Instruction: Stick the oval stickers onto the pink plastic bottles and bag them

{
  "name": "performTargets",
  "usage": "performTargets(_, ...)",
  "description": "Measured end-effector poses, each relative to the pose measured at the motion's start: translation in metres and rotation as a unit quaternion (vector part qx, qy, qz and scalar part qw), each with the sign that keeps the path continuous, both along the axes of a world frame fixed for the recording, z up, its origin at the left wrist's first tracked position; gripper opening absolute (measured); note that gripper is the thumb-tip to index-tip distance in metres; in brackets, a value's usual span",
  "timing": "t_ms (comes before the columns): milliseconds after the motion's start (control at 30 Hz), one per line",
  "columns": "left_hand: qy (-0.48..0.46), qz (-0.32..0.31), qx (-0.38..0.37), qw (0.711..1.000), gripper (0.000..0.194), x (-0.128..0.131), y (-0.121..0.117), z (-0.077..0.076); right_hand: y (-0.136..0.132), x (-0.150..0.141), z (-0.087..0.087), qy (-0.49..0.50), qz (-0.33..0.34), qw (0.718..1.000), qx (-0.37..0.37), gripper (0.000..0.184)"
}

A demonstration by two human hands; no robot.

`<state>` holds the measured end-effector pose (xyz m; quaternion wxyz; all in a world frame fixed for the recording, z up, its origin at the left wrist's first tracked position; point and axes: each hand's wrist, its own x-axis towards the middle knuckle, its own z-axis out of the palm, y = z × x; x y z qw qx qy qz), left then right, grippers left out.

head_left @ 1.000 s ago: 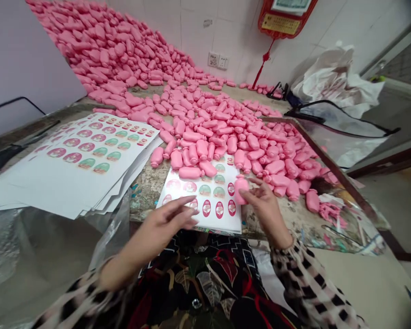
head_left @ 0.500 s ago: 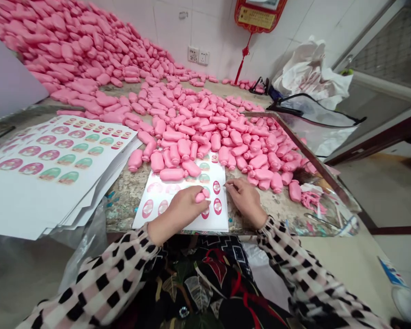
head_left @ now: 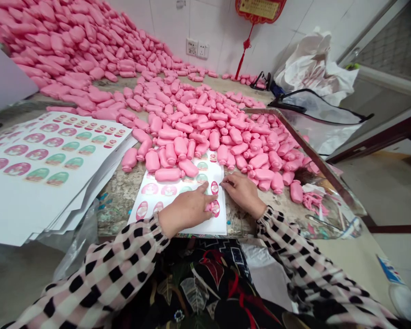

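**Left grip [head_left: 185, 211] clenching small pink moulded piece [head_left: 209, 207] on label sheet [head_left: 164, 214]**
Right grip [head_left: 243, 194] is touching red oval label [head_left: 214, 187], hold unclear; sheet is lying along counter [head_left: 119, 201] front edge.

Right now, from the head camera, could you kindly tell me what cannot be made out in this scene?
Head view:
Small pink bottle-shaped item: mostly hidden by the left hand.
White sticker sheet: some stickers hidden by the left hand and the right hand.
Oval printed stickers: wording too small to read.
Red wall plaque: cut off by the top edge.
Heap of pink bottle-shaped items: cut off by the left edge.
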<state>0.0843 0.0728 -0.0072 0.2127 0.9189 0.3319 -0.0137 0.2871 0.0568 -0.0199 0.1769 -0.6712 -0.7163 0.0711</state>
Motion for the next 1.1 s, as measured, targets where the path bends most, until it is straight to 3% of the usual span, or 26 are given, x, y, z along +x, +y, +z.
performTargets(300,0.017,-0.006,-0.051,0.999,0.050,0.002,0.008,0.007,0.005,0.010,-0.009,0.111,0.026,0.992,-0.047,0.014)
performTargets(500,0.037,-0.014,-0.115,0.993,0.058,0.008,0.017,0.019,-0.001,0.001,-0.016,0.159,-0.057,0.984,-0.059,0.015)
performTargets(633,0.046,-0.023,-0.146,0.988,0.059,0.009,0.020,0.024,-0.003,-0.009,-0.010,0.131,-0.109,0.983,-0.064,0.021)
performTargets(833,0.066,-0.044,-0.105,0.991,0.062,0.010,0.020,0.019,0.000,-0.019,0.002,0.078,-0.155,0.982,-0.077,0.023)
performTargets(1100,0.088,-0.057,-0.068,0.992,0.063,0.014,0.020,0.020,-0.005,-0.033,0.016,0.012,-0.128,0.992,0.014,0.017)
